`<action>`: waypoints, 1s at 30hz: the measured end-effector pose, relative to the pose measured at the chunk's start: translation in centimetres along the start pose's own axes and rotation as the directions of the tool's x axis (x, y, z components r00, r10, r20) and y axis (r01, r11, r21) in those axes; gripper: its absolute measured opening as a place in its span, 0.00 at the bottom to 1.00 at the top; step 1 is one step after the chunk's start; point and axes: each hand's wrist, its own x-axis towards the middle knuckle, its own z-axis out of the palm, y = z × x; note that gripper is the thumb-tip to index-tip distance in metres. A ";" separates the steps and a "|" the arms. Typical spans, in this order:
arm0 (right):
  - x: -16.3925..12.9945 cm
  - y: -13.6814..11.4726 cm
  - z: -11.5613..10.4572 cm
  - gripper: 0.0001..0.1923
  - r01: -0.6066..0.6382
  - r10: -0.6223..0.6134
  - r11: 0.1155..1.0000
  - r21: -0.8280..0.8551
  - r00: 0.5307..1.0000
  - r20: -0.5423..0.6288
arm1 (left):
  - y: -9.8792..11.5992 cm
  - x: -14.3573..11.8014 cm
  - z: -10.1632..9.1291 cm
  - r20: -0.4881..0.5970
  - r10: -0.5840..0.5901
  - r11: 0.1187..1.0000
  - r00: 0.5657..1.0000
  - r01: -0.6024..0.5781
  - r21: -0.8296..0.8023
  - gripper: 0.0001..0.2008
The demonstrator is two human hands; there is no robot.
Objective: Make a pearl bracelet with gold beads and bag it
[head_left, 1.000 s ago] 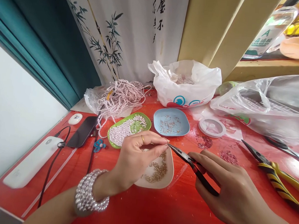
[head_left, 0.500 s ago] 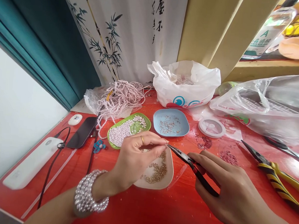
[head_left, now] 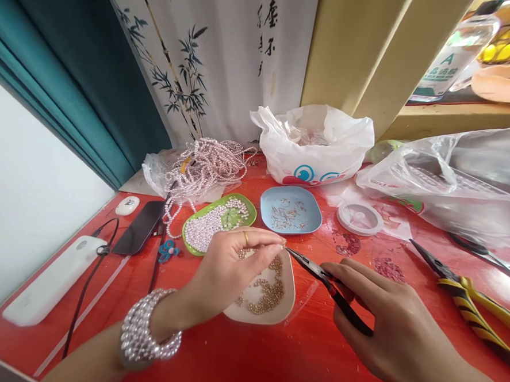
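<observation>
My left hand (head_left: 235, 265), with a ring and a coiled pearl bracelet (head_left: 149, 328) at its wrist, pinches a tiny gold-coloured jewellery piece (head_left: 283, 242) between thumb and forefinger. Its exact shape is too small to tell. Around the black-handled needle-nose pliers (head_left: 315, 268) my right hand (head_left: 396, 326) is closed, and their tips meet the left fingertips. Below the left hand lies a cream tray (head_left: 289, 297) with gold beads (head_left: 270, 295). A green tray (head_left: 253, 205) of pearl beads (head_left: 205, 228) and a blue tray (head_left: 316, 209) of thin metal pins (head_left: 283, 213) stand behind.
Yellow-and-black pliers (head_left: 460, 290) and scissors (head_left: 484, 251) lie at the right. Plastic bags (head_left: 313, 154), pearl strands (head_left: 213, 165) and a white round lid (head_left: 360, 219) are at the back. Left are a phone (head_left: 139, 227), a white power bank (head_left: 55, 279) and a cable (head_left: 77, 312).
Both hands hold nearly the same pose. My left forearm and bracelet have shifted slightly left, and the view has moved a little.
</observation>
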 end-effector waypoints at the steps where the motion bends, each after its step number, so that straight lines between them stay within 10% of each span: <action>1: 0.0 0.0 0.0 0.15 0.001 -0.001 1.000 -0.003 1.000 -0.003 | 0.0 0.1 -0.2 0.028 0.008 1.000 1.000 -0.008 0.012 0.08; 13: -0.7 0.2 0.5 0.14 -0.033 0.031 0.997 0.065 0.999 0.030 | -0.3 0.6 -0.5 0.267 -0.310 0.808 0.913 0.401 -0.433 0.04; 30: -0.6 -0.4 0.4 0.10 -0.083 0.066 0.985 0.151 0.991 0.118 | -0.3 0.4 0.1 0.245 -0.373 0.733 0.895 0.446 -0.513 0.05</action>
